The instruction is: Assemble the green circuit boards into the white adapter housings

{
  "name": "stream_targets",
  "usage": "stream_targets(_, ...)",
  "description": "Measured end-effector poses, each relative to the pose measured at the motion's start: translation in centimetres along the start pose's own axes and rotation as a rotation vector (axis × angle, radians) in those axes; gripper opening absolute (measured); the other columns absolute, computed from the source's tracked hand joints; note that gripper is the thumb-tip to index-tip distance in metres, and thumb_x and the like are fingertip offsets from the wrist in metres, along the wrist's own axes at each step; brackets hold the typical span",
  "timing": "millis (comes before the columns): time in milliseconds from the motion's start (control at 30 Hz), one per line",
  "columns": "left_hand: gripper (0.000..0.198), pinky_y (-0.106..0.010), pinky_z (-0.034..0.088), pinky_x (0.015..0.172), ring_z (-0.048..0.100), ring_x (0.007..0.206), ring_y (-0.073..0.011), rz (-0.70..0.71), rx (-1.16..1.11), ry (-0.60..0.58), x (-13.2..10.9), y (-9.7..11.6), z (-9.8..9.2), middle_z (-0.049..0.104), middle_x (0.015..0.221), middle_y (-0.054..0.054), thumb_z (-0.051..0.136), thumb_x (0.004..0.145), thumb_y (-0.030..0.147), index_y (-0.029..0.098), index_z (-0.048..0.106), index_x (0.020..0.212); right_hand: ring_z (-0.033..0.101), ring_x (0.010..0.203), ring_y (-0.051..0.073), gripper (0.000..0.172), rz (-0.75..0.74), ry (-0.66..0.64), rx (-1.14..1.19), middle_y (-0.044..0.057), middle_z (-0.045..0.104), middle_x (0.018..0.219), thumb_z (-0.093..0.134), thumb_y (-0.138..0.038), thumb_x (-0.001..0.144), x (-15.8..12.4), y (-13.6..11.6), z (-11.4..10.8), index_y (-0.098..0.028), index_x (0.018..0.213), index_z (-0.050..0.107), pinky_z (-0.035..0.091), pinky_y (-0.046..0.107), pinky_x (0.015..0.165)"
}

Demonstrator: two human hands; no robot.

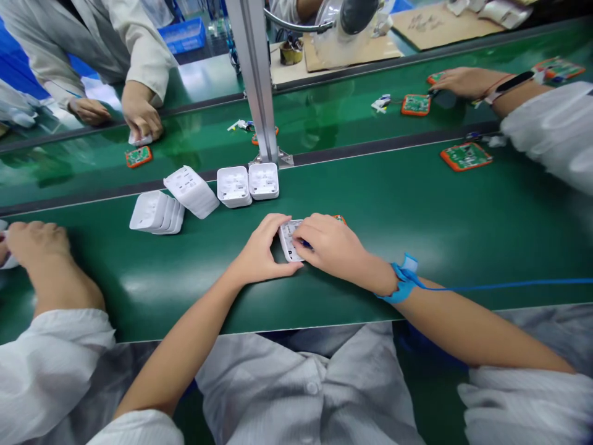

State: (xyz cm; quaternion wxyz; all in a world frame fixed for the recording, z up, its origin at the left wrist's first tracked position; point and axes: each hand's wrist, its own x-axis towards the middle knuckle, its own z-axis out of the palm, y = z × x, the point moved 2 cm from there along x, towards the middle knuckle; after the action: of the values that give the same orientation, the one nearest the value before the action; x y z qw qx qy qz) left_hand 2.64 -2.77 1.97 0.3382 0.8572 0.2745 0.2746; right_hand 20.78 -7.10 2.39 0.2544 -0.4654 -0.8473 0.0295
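Both my hands meet on a small white plastic housing (287, 238) lying on the green belt (417, 222) just in front of me. My left hand (262, 250) curls round its left side with the thumb under its near edge. My right hand (331, 247) covers its right side, fingers bent down onto it; a blue strap (402, 281) circles that wrist. An orange-edged corner (340, 218) peeks out behind my right hand.
Several white housings (199, 193) lie in a row beyond my hands by a metal post (254, 80). Green circuit boards in orange frames (466, 156) lie on the belts. Other people's hands work at left (34, 244), far left (141, 117) and far right (463, 81).
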Motion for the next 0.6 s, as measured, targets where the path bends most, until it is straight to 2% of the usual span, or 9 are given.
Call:
stream_targets(300,0.079,-0.043,0.053,0.094,0.061,0.113,-0.0291,-0.007,0.029,0.048,0.20,0.08,0.10,0.060,0.126,-0.015,0.086,0.067,0.046,0.018,0.053,0.133,0.052,0.078,0.022,0.026,-0.016,0.085,-0.009,0.009,0.064,0.080,0.046,-0.020,0.101,0.03,-0.08,0.41,-0.017,0.084,0.065,0.041,0.035,0.073)
stream_targets(600,0.079,-0.041,0.055,0.092,0.062,0.109,-0.0276,0.006,0.041,0.085,0.09,-0.05,0.27,0.061,0.122,-0.014,0.088,0.065,0.044,0.017,0.054,0.131,0.054,0.078,0.020,0.015,0.075,0.079,0.182,0.006,0.063,0.081,0.052,-0.016,0.096,0.24,0.16,0.58,-0.019,0.084,0.060,0.042,0.033,0.072)
